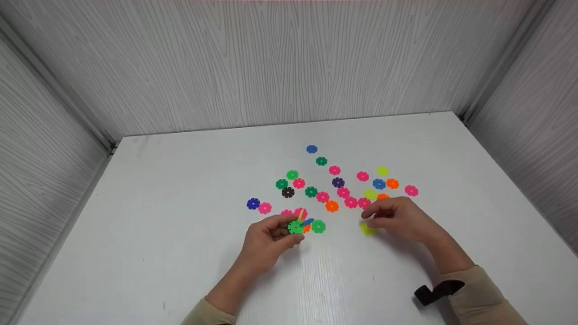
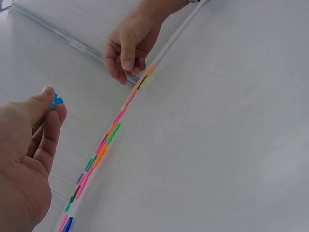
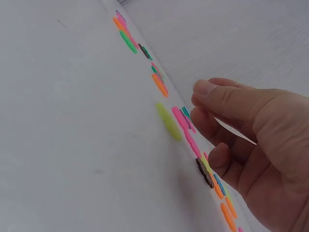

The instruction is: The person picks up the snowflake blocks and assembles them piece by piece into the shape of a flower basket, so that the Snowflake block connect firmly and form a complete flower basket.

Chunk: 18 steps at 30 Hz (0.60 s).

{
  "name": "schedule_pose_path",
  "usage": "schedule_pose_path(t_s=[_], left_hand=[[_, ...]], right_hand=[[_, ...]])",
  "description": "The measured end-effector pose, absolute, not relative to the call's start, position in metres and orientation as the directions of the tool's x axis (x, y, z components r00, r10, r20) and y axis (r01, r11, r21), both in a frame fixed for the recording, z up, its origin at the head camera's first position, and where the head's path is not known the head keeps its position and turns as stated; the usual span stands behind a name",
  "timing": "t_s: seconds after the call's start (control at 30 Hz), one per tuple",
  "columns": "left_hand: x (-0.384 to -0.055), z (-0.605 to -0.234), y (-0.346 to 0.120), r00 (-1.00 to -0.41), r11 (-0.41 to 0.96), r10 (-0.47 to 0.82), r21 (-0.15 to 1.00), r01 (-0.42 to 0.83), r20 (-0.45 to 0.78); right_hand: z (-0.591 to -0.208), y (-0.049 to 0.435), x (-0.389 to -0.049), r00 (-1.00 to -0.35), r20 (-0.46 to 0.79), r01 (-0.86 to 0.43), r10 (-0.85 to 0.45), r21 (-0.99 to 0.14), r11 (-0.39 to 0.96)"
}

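Observation:
In the head view my left hand point(image 1: 266, 246) pinches a small cluster of notched plastic discs; its green disc point(image 1: 295, 227) faces up, with a blue disc point(image 1: 307, 222) and a yellowish one point(image 1: 301, 215) set on edge. The left wrist view shows only a blue disc point(image 2: 57, 101) at the fingertips of the left hand point(image 2: 29, 145). Over the table my right hand point(image 1: 402, 219) hovers with loosely bent fingers above a yellow-green disc point(image 1: 367, 229). The right wrist view shows that yellow-green disc point(image 3: 168, 122) apart from the right hand point(image 3: 251, 130), whose fingers hold nothing.
Many flat notched discs lie scattered mid-table, among them a pink disc point(image 1: 265, 208), a black disc point(image 1: 288, 192), an orange disc point(image 1: 332, 206) and a blue disc point(image 1: 312, 149). Grained panels point(image 1: 289, 67) enclose the white table point(image 1: 158, 203) at the back and sides.

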<state>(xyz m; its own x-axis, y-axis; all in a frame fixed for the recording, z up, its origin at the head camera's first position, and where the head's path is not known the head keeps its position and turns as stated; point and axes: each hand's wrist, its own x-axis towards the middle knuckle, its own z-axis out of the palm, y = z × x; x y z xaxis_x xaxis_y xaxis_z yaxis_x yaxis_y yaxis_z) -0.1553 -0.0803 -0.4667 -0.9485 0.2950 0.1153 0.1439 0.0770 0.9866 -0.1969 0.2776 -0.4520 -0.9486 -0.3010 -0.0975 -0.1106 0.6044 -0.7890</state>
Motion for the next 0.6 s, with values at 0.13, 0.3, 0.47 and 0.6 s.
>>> schedule_pose_path(t_s=[0.13, 0.3, 0.47, 0.6], left_hand=[[-0.1558, -0.4667, -0.0800, -0.951, 0.072, 0.288, 0.988, 0.137, 0.111], [-0.1553, -0.4658, -0.0791, -0.953, 0.068, 0.286, 0.990, 0.122, 0.098], [-0.1548, -0.4650, -0.0786, -0.953, 0.062, 0.288, 0.991, 0.117, 0.095], [-0.1542, -0.4651, -0.0785, -0.954, 0.073, 0.283, 0.990, 0.123, 0.098]], right_hand=[[-0.4553, 0.2818, -0.1970, -0.934, -0.136, -0.110, -0.330, -0.771, 0.628], [-0.4567, 0.2817, -0.1968, -0.919, -0.176, -0.095, -0.354, -0.772, 0.629], [-0.4576, 0.2802, -0.1972, -0.918, -0.164, -0.111, -0.361, -0.769, 0.629], [-0.4588, 0.2779, -0.1965, -0.916, -0.120, -0.168, -0.383, -0.752, 0.638]])
